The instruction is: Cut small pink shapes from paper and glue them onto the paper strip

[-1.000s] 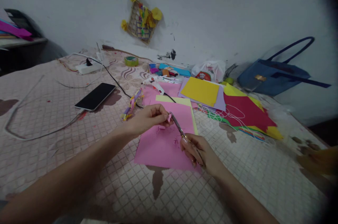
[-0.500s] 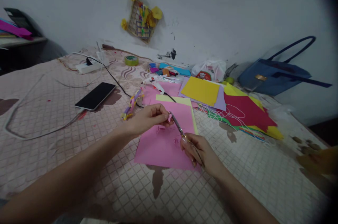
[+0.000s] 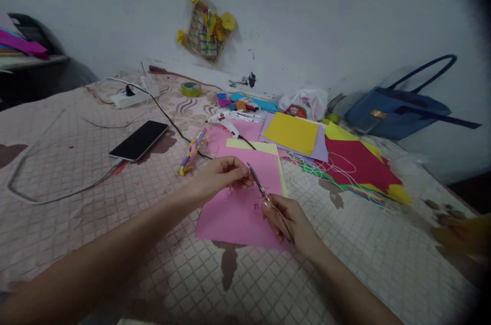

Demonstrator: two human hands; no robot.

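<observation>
My right hand point(image 3: 284, 217) grips a pair of scissors point(image 3: 261, 185), their blades pointing up and left, close together. Just left of the blade tips, my left hand point(image 3: 228, 174) is closed in a pinch. The small piece of pink paper seen in its fingertips earlier barely shows now against the pink background. Beneath both hands lies a pink sheet of paper point(image 3: 226, 220) with small pink scraps point(image 3: 256, 206) on it. A pale yellow sheet point(image 3: 270, 147) sticks out from under its far edge.
Behind the sheet lies a white glue gun point(image 3: 227, 124). To the left are a braided paper piece point(image 3: 192, 152), a phone point(image 3: 138, 140) on a cable and a power strip point(image 3: 132, 96). Coloured sheets point(image 3: 291, 132), white string point(image 3: 337, 164) and a blue bag point(image 3: 399, 110) are on the right.
The pink piece at my left fingertips, plain to see before, is now mostly out of sight. Both hands and the scissors have stayed almost in place.
</observation>
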